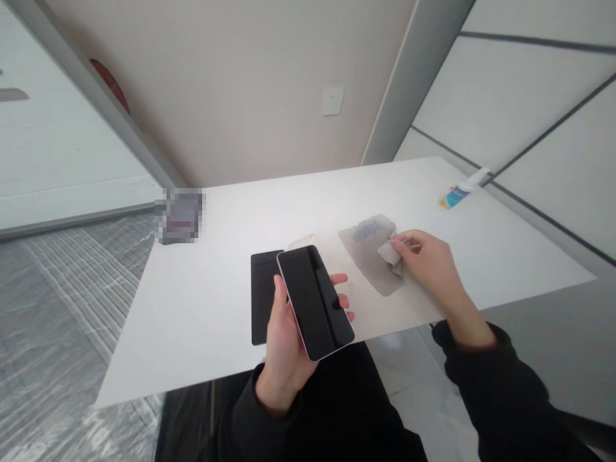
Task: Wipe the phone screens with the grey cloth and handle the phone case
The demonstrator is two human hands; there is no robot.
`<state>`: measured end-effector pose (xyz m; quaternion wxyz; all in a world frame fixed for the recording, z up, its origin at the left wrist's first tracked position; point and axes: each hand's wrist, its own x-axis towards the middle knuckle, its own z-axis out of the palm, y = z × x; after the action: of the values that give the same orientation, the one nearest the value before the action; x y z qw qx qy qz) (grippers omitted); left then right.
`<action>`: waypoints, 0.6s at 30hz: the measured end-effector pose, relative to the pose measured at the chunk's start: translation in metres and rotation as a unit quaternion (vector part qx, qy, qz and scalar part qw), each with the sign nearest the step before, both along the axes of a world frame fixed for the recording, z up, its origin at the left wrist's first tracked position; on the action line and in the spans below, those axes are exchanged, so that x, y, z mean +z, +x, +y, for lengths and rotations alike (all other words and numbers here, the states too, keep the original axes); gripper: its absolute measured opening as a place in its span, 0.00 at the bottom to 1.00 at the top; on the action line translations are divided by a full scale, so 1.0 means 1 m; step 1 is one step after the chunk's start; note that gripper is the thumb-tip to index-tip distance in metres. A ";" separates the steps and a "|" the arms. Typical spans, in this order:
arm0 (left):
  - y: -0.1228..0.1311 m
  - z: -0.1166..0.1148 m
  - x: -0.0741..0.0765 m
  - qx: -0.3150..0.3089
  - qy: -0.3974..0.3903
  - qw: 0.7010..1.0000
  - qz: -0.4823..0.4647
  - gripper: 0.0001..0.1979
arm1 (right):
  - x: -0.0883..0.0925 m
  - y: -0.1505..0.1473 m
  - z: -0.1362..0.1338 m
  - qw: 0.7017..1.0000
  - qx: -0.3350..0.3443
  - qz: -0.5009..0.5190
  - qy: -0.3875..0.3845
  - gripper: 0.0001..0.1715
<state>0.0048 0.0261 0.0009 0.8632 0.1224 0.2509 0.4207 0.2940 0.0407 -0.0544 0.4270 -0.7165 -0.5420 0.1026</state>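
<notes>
A black-screened phone [315, 305] lies face up in my left hand [286, 340], with the thumb along its left edge and the fingertips showing past its right edge. Behind it, partly covered, a flat black rectangular item [262, 295] rests on the white table [192, 333]. My right hand [428, 260] pinches a corner of a grey cloth [368, 256] that has a blue print; the corner is folded up while the rest lies flat. A clear, thin object [310, 242] is partly hidden behind the phone.
A small spray bottle [457, 194] with a white top and a blue and orange label lies near the table's right back edge. A blurred dark object [183, 217] sits at the left back corner. The wall with a socket [332, 101] stands behind the table.
</notes>
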 end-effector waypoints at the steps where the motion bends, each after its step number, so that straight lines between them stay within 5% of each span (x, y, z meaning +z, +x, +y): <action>1: 0.002 0.000 0.001 0.008 -0.021 1.000 0.003 0.43 | 0.008 -0.006 -0.003 1.000 0.022 0.017 0.014 0.27; 6: 0.008 0.003 0.003 0.004 -0.093 0.996 0.009 0.40 | 0.064 -0.070 -0.029 0.971 0.217 0.084 0.048 0.25; 9: 0.010 0.004 0.004 0.008 -0.115 0.993 0.002 0.35 | 0.075 -0.109 -0.032 0.922 0.383 0.027 0.054 0.17; 12: 0.010 0.002 0.006 0.011 -0.123 0.992 -0.004 0.34 | 0.060 -0.135 -0.025 0.925 0.361 -0.080 0.080 0.15; 15: 0.009 -0.001 0.004 0.022 -0.103 0.994 0.011 0.30 | 0.043 -0.152 -0.024 0.929 0.323 -0.169 0.071 0.36; 18: 0.006 -0.005 -0.002 0.059 -0.073 0.994 0.055 0.25 | 0.038 -0.165 -0.030 0.898 0.358 -0.246 0.065 0.44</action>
<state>0.0105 0.0210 -0.0015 0.8285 0.0673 0.3344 0.4440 0.1290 0.0108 -0.0165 0.2601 -0.4470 -0.8553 0.0331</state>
